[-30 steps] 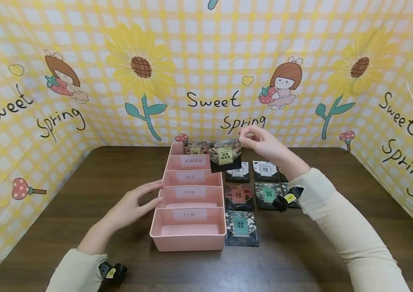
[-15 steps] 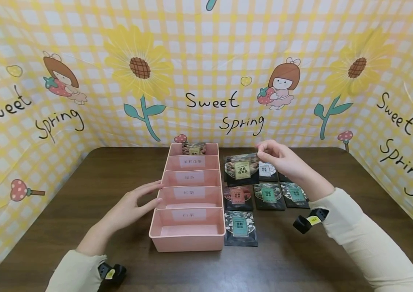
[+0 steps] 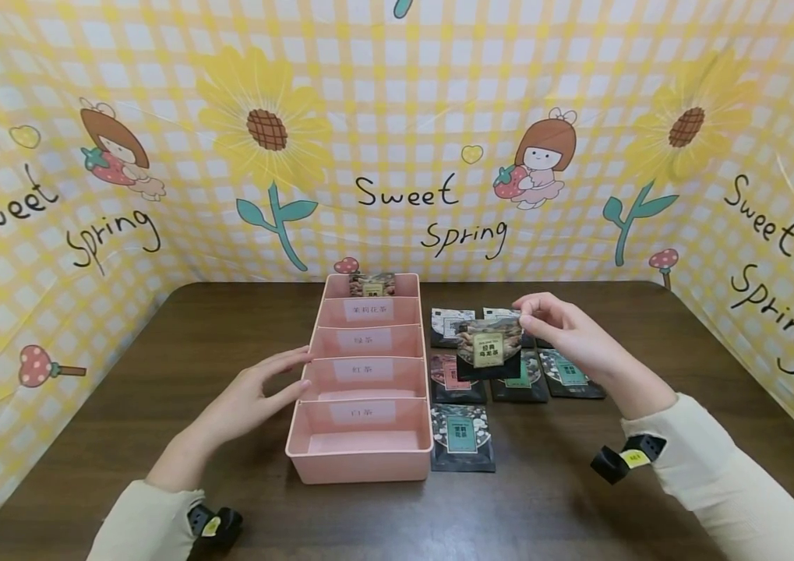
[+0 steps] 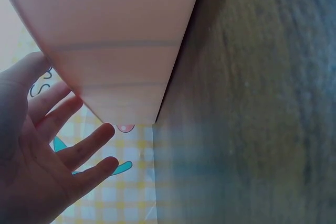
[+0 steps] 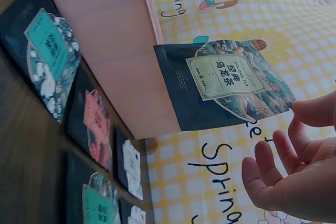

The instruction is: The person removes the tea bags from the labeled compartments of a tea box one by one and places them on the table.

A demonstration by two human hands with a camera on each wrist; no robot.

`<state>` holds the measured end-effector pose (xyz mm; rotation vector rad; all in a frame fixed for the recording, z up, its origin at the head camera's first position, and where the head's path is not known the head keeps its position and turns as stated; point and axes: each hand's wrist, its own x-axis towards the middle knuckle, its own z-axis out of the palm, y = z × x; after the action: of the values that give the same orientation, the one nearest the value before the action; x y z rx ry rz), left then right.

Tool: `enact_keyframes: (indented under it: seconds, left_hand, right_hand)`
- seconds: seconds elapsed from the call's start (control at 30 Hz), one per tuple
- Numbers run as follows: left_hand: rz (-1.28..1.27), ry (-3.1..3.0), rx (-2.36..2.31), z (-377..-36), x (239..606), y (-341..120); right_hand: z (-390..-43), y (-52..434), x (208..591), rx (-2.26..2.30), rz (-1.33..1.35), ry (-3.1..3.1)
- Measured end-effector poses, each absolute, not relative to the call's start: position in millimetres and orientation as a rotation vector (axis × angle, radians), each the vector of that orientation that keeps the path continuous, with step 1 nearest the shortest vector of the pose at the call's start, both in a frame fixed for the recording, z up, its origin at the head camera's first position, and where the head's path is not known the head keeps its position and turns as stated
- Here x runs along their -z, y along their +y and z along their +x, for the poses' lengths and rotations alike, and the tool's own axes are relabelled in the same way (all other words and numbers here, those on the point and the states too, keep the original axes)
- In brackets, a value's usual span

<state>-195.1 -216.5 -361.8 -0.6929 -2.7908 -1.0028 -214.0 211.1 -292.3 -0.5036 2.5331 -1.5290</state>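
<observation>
A pink divided organiser box (image 3: 361,460) stands lengthwise on the dark wooden table (image 3: 158,374), with white labels on its dividers. One dark tea packet (image 3: 372,285) sits in its farthest compartment. My left hand (image 3: 266,386) rests with straight fingers against the box's left wall (image 4: 121,56). My right hand (image 3: 551,323) pinches a dark tea packet with a tan label (image 3: 488,349) by its top corner and holds it in the air above the packets right of the box; the same packet (image 5: 226,82) hangs from my fingertips (image 5: 310,111) in the right wrist view.
Several dark tea packets with teal, pink and white labels (image 3: 462,436) lie in rows right of the box. A yellow checked backdrop (image 3: 397,140) encloses the table at the back and both sides. Bare table lies left of the box and along the front edge.
My right hand has carried the tan-label packet from above the box's far end to the right and toward me, lower over the rows of packets. The left hand has not moved.
</observation>
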Motion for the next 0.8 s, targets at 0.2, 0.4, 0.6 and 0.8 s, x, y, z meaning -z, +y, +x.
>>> enact_keyframes:
  seconds: [0.2,0.4,0.6,0.8]
  left_hand:
    - [-0.696,-2.791,0.999,-195.1,361.8,-216.9]
    - [-0.696,-2.796,1.010,-195.3,362.3,-217.3]
    - [-0.699,-2.796,1.016,-196.0,363.0,-217.9]
    - [-0.700,-2.801,1.023,-195.8,363.5,-218.7]
  right_hand:
    - [-204.9,219.9,298.3,1.513,-0.505,2.551]
    - [-197.5,231.2,307.0,1.530,-0.524,2.532]
    - [-191.1,241.4,315.0,1.559,-0.517,2.515]
    - [-185.8,250.3,323.0,1.581,-0.481,2.484]
